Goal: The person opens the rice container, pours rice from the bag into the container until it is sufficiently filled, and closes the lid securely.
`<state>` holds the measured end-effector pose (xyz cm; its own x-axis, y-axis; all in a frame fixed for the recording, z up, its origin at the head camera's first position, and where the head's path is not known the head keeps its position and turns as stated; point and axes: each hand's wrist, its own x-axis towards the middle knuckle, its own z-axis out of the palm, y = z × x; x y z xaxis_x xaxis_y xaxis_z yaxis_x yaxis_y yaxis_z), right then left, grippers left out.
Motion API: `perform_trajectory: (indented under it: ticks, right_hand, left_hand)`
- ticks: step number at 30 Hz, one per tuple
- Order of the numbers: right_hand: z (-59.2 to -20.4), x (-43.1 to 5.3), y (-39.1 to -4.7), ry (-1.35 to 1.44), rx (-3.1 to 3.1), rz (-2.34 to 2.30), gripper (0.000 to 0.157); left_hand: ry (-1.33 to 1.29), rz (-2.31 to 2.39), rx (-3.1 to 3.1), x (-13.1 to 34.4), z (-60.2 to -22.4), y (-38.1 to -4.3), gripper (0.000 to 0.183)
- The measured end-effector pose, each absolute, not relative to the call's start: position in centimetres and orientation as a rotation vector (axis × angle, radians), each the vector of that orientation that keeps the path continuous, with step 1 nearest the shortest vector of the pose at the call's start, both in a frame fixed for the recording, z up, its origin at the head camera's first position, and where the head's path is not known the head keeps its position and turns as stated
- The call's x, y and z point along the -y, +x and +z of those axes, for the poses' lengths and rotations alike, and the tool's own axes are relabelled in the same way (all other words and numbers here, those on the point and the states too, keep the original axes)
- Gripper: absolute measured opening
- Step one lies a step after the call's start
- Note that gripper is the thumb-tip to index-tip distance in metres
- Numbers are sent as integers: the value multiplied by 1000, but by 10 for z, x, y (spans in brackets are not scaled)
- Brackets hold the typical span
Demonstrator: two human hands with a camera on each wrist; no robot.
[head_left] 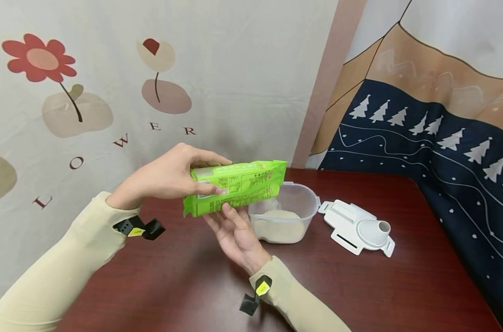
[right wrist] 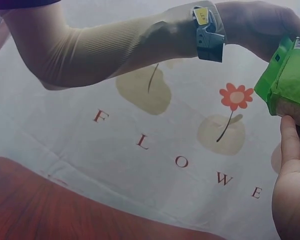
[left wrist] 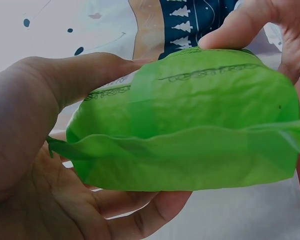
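A bright green printed bag [head_left: 239, 184] is held lengthwise in the air above the table, its right end over a clear plastic container [head_left: 308, 200]. My left hand [head_left: 168, 173] grips the bag's left part, thumb on the printed side and fingers across the far side. From beneath, my right hand [head_left: 240, 237] holds it, thumb against the lower edge. In the left wrist view, the sealed end of the bag [left wrist: 185, 160] faces the camera between both hands. White grains [head_left: 278, 228] lie heaped in the container, and a pale streak shows under the bag's right end.
A white plastic lid [head_left: 355, 228] with a round spout and side latches lies right of the container on the dark red wooden table [head_left: 172, 276]. Behind stands a printed cloth backdrop [head_left: 243, 69]; a dark blue section borders the table's right edge.
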<state>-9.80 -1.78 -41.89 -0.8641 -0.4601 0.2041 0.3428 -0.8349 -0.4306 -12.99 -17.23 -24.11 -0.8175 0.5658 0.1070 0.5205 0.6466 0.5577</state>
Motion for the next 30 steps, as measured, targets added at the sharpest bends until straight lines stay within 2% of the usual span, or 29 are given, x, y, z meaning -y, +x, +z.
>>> perform_trajectory:
  ticks: [6,30]
  right_hand:
    - [-418,18,-98,-432,-537,-2631,47]
    - [-418,20,-99,-424,-529,-2645,52]
  left_hand:
    - [897,923,-2781,173,-241,-129,50]
    - [949,924,-2761,174,-240,-131,48]
